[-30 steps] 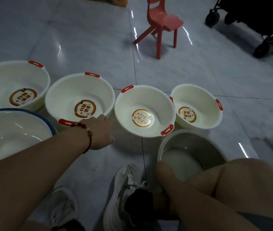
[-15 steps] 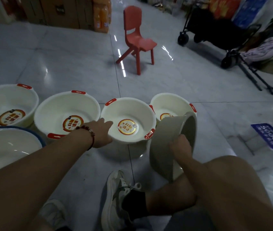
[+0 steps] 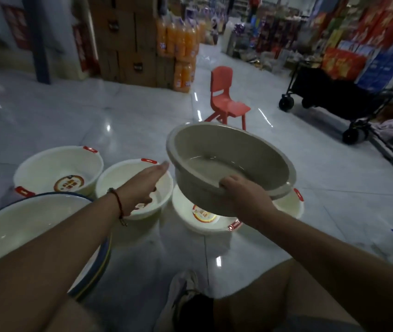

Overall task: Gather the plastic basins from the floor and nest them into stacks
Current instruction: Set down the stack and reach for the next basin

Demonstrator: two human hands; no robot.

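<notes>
My right hand grips the near rim of a grey basin, held in the air above the white basins. My left hand reaches forward with straight fingers, its fingertips at the grey basin's left rim, over a white basin. Another white basin with red handles stands at the far left. A third white basin sits under the grey one, and a fourth white basin peeks out at its right. A blue-rimmed white basin lies at the near left under my left forearm.
A red plastic chair stands on the tiled floor beyond the basins. Stacked cardboard boxes and orange drink bottles stand behind. A black wheeled cart is at the right. My knee and shoe are below.
My right hand has lifted the grey basin from the floor and turned it level above the white basins. My left hand has risen from the white basins' rims toward the grey basin's edge.
</notes>
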